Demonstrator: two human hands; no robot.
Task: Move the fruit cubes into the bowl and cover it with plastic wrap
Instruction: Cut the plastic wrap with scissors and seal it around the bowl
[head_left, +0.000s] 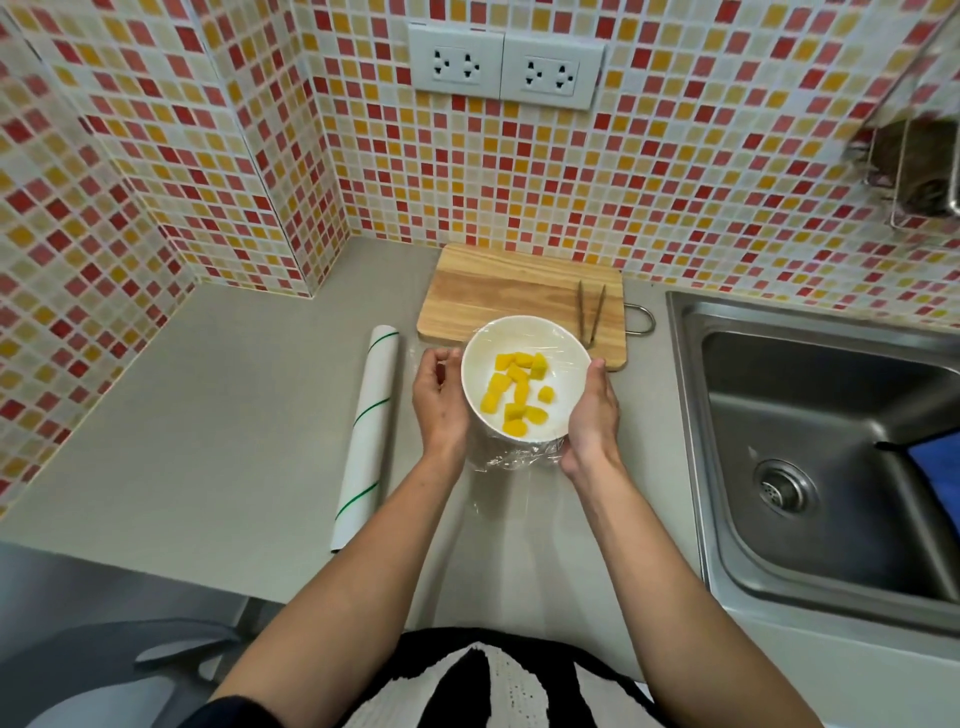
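Forearms: both reaching in from the near edge, converging on the bowl.
Left hand (440, 402): cupped against the bowl's left wall, fingers curled loosely round the side, pressing film to it.
Right hand (592, 415): cupped against the right wall, thumb up near the rim, fingers wrapped under; seemingly holding film to the bowl, though fingertips hidden.
Bowl (556, 348): white, standing on the counter just in front of the cutting board, between the two hands.
Fruit cubes (517, 392): yellow, already inside the bowl, loosely scattered across the bottom.
Plastic wrap (511, 457): stretched over the mouth, faint sheen across the top; slack bunched and crinkled below the near side, spilling onto the counter.
Step in hand: sealing the film round the wall; judged close to finished.
Doing it well: smooth downward with the palms, tuck the bunched near edge under or flat against the wall, keep the top taut without tearing, hold the bowl level.
Wrap roll (366, 441): long white tube with green stripes, lying on the counter left of the bowl.
Cutting board (493, 291): wooden, bare of fruit, behind the bowl.
Tongs (592, 312): resting on the board's right side.
Sink (831, 415): steel, well to the right.
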